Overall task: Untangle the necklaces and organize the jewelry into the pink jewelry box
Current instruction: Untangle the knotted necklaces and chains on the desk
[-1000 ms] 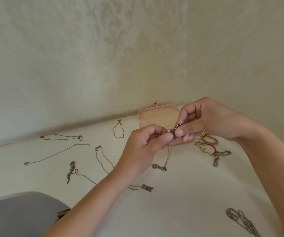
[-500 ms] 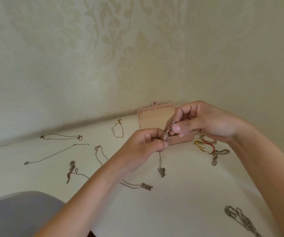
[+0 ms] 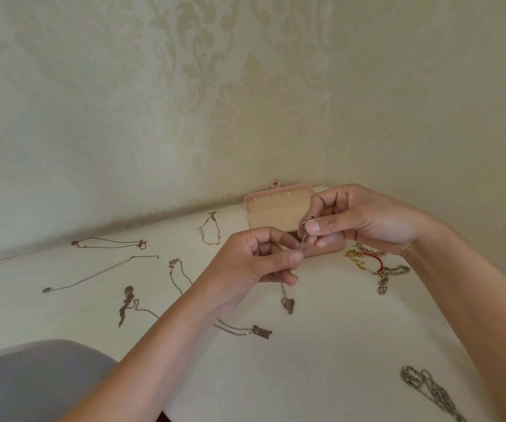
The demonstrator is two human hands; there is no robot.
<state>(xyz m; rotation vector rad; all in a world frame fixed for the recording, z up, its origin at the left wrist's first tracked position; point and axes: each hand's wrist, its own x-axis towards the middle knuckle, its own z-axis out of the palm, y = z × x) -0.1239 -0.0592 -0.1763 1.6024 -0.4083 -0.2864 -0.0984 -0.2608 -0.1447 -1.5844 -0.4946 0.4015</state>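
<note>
I see the white tabletop [image 3: 321, 360] meeting a patterned cream wall, with a grey rounded surface [image 3: 32, 382] at the near left. My left hand [image 3: 251, 260] and right hand [image 3: 364, 220] are raised close together at centre, each pinching between thumb and forefinger the thin silver pendant necklace [image 3: 286, 303], other fingers curled; its pendant dangles below the left hand. The small open pink jewelry box [image 3: 276, 208] sits far against the wall, partly behind the right hand. A tangle of gold, red and silver chains [image 3: 373, 266] lies right of it
</note>
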